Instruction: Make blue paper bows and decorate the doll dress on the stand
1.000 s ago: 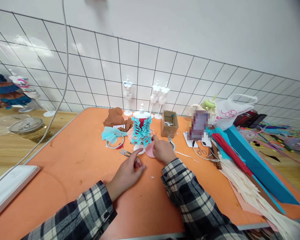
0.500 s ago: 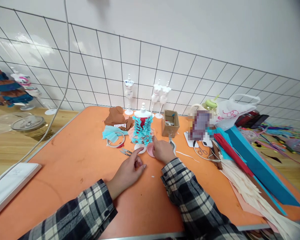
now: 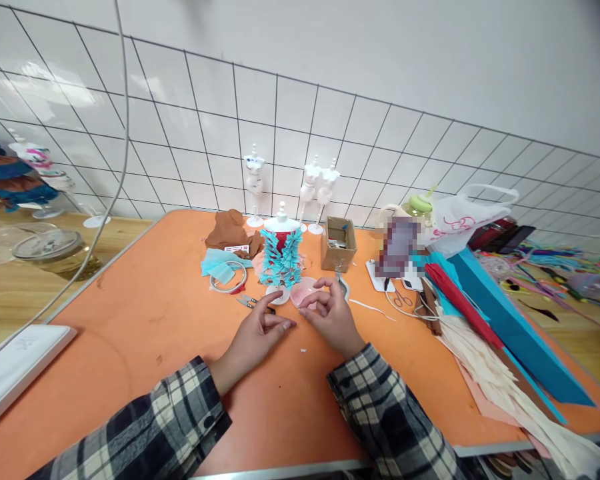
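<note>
No readable text; pink print on the white bag (image 3: 467,212) is illegible

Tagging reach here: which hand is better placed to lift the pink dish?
Right, probably. The right hand curls around the pink dish, apparently touching its rim. The left hand lies on the table a little short of it, index finger toward the base of the dress form.

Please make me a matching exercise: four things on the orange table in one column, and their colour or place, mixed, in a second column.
1 small mannequin
2 cardboard box
3 round dish
4 crumpled cloth

a brown, left of the mannequin
b pink, by the right hand fingertips
c wears turquoise ruffles
d open, right of the mannequin

Pairs: 1-c; 2-d; 3-b; 4-a
</note>
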`<state>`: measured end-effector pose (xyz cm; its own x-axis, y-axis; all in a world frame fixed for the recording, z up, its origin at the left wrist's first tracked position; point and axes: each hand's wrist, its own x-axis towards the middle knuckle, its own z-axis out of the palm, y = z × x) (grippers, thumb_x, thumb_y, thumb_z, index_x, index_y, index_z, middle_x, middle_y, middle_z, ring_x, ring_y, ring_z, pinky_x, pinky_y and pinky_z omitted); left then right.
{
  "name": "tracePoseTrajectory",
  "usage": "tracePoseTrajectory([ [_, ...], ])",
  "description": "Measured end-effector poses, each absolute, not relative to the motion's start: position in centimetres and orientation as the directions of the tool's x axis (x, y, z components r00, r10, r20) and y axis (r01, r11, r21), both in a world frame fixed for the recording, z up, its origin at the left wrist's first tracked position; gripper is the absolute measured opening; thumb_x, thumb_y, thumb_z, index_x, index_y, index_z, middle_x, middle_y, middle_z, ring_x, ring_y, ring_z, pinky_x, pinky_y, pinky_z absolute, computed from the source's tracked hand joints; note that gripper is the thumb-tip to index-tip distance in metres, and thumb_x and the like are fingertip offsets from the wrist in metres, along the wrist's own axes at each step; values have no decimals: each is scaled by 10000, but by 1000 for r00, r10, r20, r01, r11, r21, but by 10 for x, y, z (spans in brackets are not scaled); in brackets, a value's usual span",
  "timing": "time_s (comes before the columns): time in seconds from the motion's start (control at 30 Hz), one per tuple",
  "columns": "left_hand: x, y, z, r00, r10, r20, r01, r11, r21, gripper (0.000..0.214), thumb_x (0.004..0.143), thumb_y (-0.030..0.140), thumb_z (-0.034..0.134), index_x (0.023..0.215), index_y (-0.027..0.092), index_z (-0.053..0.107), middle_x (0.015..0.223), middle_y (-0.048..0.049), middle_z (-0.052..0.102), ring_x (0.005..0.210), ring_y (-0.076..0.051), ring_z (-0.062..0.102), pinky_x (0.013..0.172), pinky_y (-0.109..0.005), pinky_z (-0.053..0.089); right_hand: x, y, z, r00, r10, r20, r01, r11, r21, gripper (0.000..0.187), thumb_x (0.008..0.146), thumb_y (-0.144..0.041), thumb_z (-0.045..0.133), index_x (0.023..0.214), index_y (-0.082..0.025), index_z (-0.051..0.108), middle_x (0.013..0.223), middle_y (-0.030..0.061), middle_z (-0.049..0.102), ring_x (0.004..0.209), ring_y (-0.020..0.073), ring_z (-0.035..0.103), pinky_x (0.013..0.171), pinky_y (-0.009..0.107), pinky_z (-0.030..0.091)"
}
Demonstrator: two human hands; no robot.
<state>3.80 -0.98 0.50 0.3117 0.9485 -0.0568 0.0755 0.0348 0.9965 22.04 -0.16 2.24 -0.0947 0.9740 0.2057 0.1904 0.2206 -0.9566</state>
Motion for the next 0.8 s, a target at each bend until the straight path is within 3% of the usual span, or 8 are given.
tracePoseTrajectory([
  [0.13, 38, -8, 6, 260, 960, -102, -159, 147, 976, 758, 762, 411, 714, 1370, 149, 346, 714, -1, 721, 734, -181, 702, 771, -315, 519, 202, -13, 1, -112, 976, 186, 116, 199, -973, 406, 742, -245, 669, 1000, -244, 355, 806, -33, 688, 432, 64, 284, 434, 193, 217],
  [0.3, 36, -7, 4, 233, 957, -172, -315, 242, 918, 771, 706, 335, 785, 1337, 154, 381, 721, -3, 723, 716, -150, 702, 768, -280, 532, 199, -14, -11, -95, 958, 269, 207, 284, -936, 364, 761, -217, 651, 991, -247, 371, 827, -31, 691, 429, 69, 293, 436, 202, 240],
  [0.43, 36, -5, 4, 224, 962, -153, -298, 217, 929, 740, 700, 309, 797, 1309, 159, 404, 767, -36, 748, 722, -150, 706, 727, -249, 524, 202, -12, -11, -113, 948, 297, 275, 317, -908, 344, 780, -212, 639, 991, -252, 370, 832, -37, 697, 419, 78, 304, 428, 209, 249],
  [0.63, 35, -2, 3, 188, 975, -119, -197, 156, 968, 733, 676, 324, 810, 1282, 158, 431, 804, -62, 764, 771, -193, 725, 766, -297, 532, 202, -13, -9, -141, 940, 310, 371, 341, -864, 320, 801, -220, 622, 994, -248, 368, 834, -44, 702, 425, 92, 351, 456, 225, 296],
  [0.8, 33, -2, 6, 144, 985, -97, -202, 126, 971, 747, 682, 309, 810, 1304, 155, 426, 801, -53, 764, 795, -187, 726, 806, -305, 532, 206, -12, -9, -146, 926, 350, 449, 377, -810, 281, 817, -218, 606, 1005, -246, 399, 850, -29, 708, 530, 137, 524, 554, 260, 404],
])
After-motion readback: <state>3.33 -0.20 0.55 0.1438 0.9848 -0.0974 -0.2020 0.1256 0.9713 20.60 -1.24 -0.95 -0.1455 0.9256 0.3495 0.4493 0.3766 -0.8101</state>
